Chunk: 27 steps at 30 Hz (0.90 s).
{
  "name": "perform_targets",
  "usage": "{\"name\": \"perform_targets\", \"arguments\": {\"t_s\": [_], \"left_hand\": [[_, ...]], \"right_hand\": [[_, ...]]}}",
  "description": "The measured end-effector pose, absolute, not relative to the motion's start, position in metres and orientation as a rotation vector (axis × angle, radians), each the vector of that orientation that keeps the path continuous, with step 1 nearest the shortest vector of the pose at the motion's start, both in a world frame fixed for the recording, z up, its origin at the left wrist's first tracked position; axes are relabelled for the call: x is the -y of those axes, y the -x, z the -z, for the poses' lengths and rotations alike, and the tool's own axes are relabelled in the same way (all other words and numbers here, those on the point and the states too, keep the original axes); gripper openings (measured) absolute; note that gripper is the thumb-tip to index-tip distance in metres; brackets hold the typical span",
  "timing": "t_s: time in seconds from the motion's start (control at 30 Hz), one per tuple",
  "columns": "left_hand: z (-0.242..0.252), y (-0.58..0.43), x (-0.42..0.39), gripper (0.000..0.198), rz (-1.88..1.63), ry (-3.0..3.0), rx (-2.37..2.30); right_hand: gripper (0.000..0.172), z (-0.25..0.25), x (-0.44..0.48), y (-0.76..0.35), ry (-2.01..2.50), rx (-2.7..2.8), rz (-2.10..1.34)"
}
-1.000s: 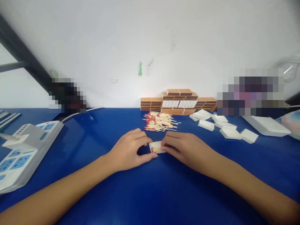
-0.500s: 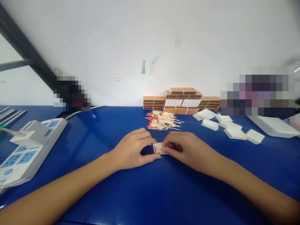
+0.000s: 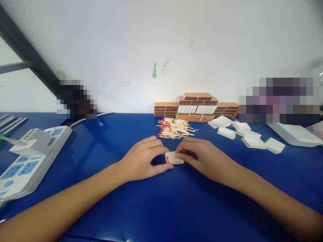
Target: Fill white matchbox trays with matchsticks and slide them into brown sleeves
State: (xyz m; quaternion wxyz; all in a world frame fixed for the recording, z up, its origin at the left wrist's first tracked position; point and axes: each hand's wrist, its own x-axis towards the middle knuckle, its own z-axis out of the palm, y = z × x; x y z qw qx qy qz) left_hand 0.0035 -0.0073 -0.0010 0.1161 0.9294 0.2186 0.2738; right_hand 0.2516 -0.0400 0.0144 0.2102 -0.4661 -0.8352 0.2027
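A small white matchbox tray (image 3: 174,158) filled with red-tipped matches lies on the blue table (image 3: 161,208) between my hands. My left hand (image 3: 143,159) curls round its left end, thumb and fingers pinching it. From the right, my right hand (image 3: 200,156) has its fingertips closed on the tray's other end. Just behind the hands lies a loose pile of matches (image 3: 175,128).
Brown matchboxes (image 3: 196,107) are stacked against the white wall. Several empty white trays (image 3: 249,137) lie scattered at the right, with a flat white box (image 3: 294,134) beyond. A white power strip (image 3: 27,158) with blue sockets sits at the left edge.
The tray stays between both hands. My right fingers have shifted slightly along it, showing more of the matches inside. The view has drifted a little.
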Motion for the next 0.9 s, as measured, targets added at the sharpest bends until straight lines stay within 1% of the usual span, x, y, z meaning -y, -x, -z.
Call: {"name": "perform_targets", "arguments": {"t_s": [0.23,0.47,0.6,0.9], "left_hand": [[0.0018,-0.0029,0.006,0.03,-0.8,-2.726,-0.675],[0.002,-0.0044,0.0077,0.031,-0.807,-2.761,-0.653],[-0.0011,-0.005,0.0102,0.03,-0.798,-2.779,-0.587],[-0.0015,-0.006,0.0114,0.029,-0.827,-2.789,-0.539]], "right_hand": [[0.015,-0.018,0.0419,-0.2528,1.244,2.438,-0.443],[0.008,-0.0195,0.0424,-0.2518,1.369,2.442,-0.476],[0.013,-0.023,0.0447,-0.2517,1.369,2.501,-0.538],[0.017,-0.0228,0.0468,-0.2512,1.23,2.616,-0.436]]}}
